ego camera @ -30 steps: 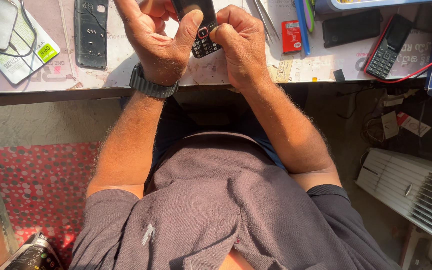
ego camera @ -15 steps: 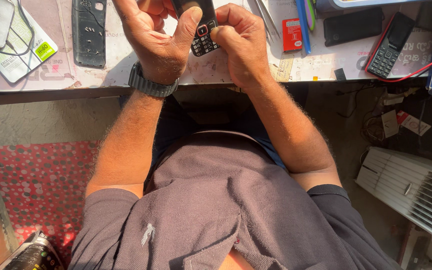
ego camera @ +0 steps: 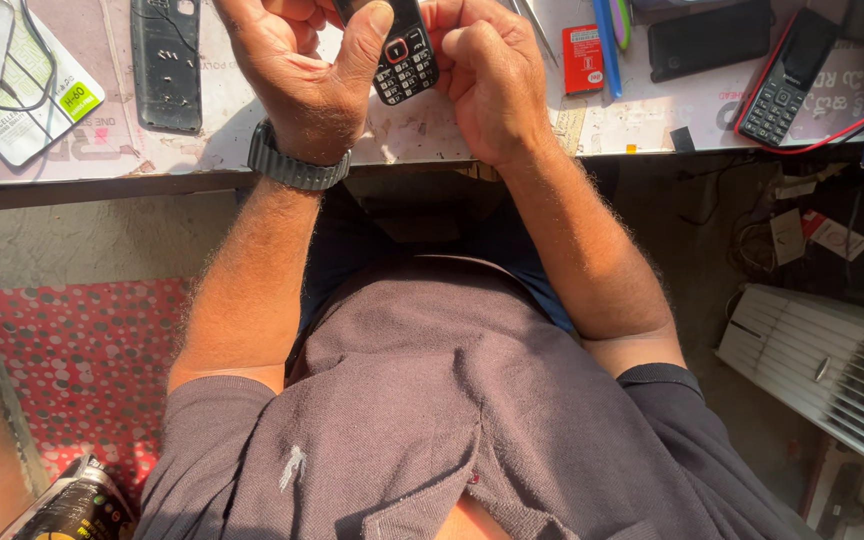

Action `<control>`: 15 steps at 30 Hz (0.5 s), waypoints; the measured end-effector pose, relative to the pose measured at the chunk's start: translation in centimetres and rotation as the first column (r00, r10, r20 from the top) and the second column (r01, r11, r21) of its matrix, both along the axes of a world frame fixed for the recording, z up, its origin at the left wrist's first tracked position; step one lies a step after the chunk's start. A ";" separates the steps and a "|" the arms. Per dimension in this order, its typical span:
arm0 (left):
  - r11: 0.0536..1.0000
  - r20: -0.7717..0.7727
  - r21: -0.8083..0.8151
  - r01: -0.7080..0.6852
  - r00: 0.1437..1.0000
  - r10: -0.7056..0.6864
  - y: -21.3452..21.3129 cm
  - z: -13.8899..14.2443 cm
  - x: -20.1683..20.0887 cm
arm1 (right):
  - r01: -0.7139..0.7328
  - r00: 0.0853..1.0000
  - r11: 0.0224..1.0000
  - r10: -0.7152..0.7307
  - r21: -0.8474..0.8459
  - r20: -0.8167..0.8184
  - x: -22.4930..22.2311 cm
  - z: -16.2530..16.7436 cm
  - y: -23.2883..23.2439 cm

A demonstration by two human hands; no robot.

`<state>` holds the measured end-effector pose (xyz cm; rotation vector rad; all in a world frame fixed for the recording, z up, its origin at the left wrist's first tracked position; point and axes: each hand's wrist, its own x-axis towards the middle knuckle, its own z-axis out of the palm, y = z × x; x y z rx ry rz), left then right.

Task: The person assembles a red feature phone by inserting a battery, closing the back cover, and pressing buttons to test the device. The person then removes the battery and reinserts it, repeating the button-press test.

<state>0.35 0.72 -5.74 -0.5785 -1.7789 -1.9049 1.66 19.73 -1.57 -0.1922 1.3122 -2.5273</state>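
Both forearms rise from the grey-shirted lap to the table edge. Left hand, a dark watch at its wrist, has its fingers curled around a black keypad phone, thumb lying along the phone's left side. Right hand is closed into a fist touching the phone's right edge. Farther off on the table: a black phone back cover, a red battery, a second keypad phone.
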 end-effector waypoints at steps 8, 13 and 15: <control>1.000 -0.017 0.017 0.014 1.000 -0.014 -0.1 -0.6 -0.4 | -0.003 1.000 1.000 0.004 -0.026 0.006 0.0 -0.8 0.0; 1.000 -0.010 0.027 0.004 1.000 -0.004 0.0 -0.2 -0.3 | 0.026 0.979 0.987 0.006 0.157 -0.205 0.3 -1.3 -0.3; 1.000 -0.020 0.013 -0.009 1.000 0.010 0.1 0.1 -0.5 | 0.018 0.978 0.989 0.012 0.144 -0.208 0.5 -1.5 -0.3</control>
